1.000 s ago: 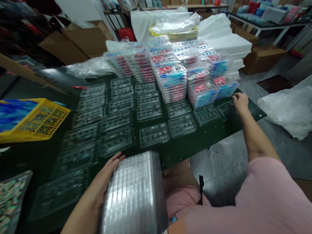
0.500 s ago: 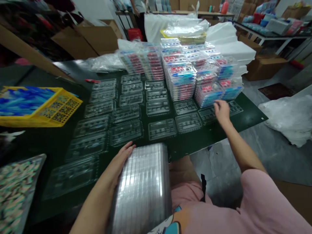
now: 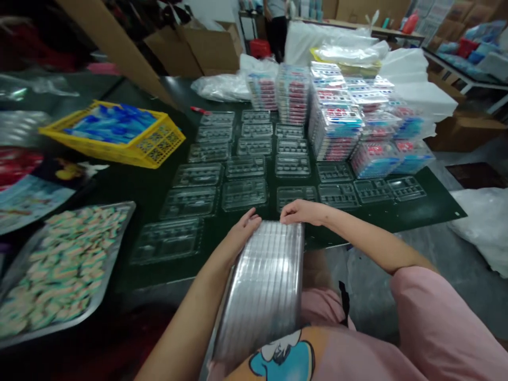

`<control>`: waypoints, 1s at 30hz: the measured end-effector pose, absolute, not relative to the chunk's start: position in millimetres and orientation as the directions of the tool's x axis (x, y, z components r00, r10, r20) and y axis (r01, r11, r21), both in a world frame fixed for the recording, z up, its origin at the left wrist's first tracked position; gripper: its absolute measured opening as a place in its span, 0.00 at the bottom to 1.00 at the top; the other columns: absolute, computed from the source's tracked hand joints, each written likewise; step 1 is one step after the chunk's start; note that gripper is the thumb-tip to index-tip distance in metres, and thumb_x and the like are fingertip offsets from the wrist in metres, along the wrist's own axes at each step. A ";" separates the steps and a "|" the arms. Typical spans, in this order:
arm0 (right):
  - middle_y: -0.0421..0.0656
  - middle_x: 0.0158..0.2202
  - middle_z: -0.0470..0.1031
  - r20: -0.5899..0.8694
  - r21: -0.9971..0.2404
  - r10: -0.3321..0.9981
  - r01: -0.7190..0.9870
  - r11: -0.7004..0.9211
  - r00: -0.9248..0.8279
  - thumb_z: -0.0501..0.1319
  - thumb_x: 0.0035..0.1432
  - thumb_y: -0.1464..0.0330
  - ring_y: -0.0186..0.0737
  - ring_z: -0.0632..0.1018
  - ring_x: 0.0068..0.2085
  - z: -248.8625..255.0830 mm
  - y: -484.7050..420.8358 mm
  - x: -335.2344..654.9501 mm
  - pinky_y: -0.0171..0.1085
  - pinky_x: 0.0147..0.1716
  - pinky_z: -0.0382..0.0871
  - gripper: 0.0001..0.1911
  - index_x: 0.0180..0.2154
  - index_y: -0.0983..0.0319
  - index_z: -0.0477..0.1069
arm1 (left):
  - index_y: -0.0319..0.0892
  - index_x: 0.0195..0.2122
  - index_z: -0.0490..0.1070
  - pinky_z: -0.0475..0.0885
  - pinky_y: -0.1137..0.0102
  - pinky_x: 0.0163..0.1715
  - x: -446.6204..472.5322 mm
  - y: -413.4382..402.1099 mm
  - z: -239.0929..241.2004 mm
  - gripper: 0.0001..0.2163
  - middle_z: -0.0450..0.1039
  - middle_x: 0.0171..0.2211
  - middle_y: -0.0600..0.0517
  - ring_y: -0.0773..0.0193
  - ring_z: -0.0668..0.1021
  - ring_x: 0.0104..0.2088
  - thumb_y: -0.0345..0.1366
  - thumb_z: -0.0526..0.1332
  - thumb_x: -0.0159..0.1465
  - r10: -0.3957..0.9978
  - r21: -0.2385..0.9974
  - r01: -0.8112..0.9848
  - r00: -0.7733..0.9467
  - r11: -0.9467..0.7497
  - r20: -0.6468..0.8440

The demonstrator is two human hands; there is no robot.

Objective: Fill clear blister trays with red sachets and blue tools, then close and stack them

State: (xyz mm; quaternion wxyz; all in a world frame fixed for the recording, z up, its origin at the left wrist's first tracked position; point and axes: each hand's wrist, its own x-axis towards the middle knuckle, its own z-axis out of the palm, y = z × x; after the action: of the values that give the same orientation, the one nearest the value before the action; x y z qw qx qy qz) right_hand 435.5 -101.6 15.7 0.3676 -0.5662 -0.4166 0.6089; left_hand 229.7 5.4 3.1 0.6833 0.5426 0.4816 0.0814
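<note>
A thick stack of nested clear plastic blister trays [image 3: 265,280] leans on my lap against the table's front edge. My left hand [image 3: 243,233] holds it along its left side, fingertips at the far left corner. At the far end of the stack, my right hand [image 3: 299,211] has its fingers pinched together on the top edge of a tray; the exact grip is partly hidden. Beyond my hands, single clear trays [image 3: 244,194] lie in rows on the dark green table [image 3: 254,216]. One of them [image 3: 289,194] sits just behind my right hand.
Filled packs [image 3: 337,132] with red and blue contents stand in tall stacks at the back right. A yellow basket [image 3: 159,143] of blue items is at the left. Nearer me, a metal tray [image 3: 118,254] carries many striped pieces. Clear plastic bags [image 3: 222,87] lie behind.
My right hand has come back from the right end of the tray rows to the stack's far edge. The view has swung left; my left hand stays on the stack.
</note>
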 end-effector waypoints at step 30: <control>0.34 0.20 0.65 -0.479 -0.876 0.877 -0.041 -0.481 -0.047 0.68 0.39 0.58 0.28 0.61 0.23 6.5 -105.7 396.8 0.31 0.24 0.50 0.17 0.25 0.64 0.69 | 0.40 0.71 0.44 0.54 0.62 0.64 184.0 -29.0 3.4 0.43 0.51 0.69 0.37 0.49 0.60 0.67 0.48 0.64 0.60 0.641 0.803 0.415 0.486 0.429 -0.594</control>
State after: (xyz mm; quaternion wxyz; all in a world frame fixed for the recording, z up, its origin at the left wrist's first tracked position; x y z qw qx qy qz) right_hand 396.8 -105.7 6.5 0.3642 -0.5864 -0.3565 0.6296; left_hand 184.0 -29.0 3.4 0.6815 0.5279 0.5000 0.0830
